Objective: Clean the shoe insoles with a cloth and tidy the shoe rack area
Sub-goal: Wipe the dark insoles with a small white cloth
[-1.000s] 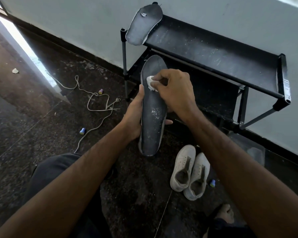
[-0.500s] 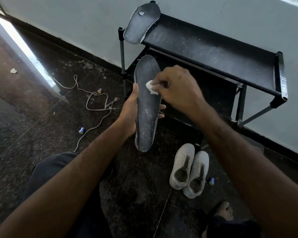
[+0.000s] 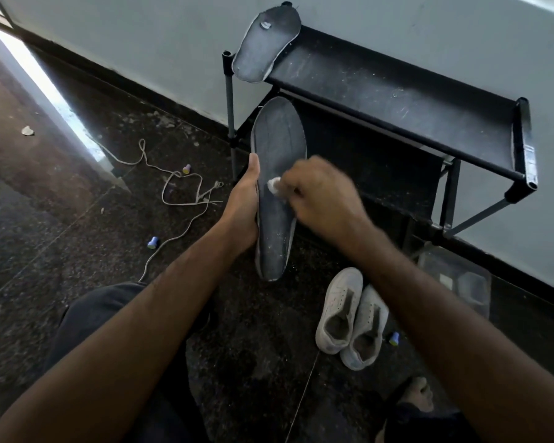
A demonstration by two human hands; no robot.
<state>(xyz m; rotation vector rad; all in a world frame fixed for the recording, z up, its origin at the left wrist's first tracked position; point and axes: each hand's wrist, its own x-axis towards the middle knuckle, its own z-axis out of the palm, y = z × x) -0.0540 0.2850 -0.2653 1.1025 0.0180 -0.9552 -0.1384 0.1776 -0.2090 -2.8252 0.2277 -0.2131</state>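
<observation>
My left hand (image 3: 242,207) grips a long dark grey insole (image 3: 279,145) along its left edge and holds it upright in front of the black shoe rack (image 3: 397,100). My right hand (image 3: 323,196) pinches a small white cloth (image 3: 274,184) and presses it on the middle of that insole. White dust specks show on the insole's lower part. A second dark insole (image 3: 266,43) lies on the rack's top shelf at its left end, hanging over the edge.
A pair of white sneakers (image 3: 352,318) stands on the dark floor at the right. Loose white laces (image 3: 179,193) and small blue and purple caps (image 3: 152,242) lie at the left. A clear plastic box (image 3: 454,276) sits by the wall. My bare foot (image 3: 416,394) is at the bottom right.
My right hand has slid the cloth down the insole, from near the toe end to the middle. My left hand keeps its hold on the insole.
</observation>
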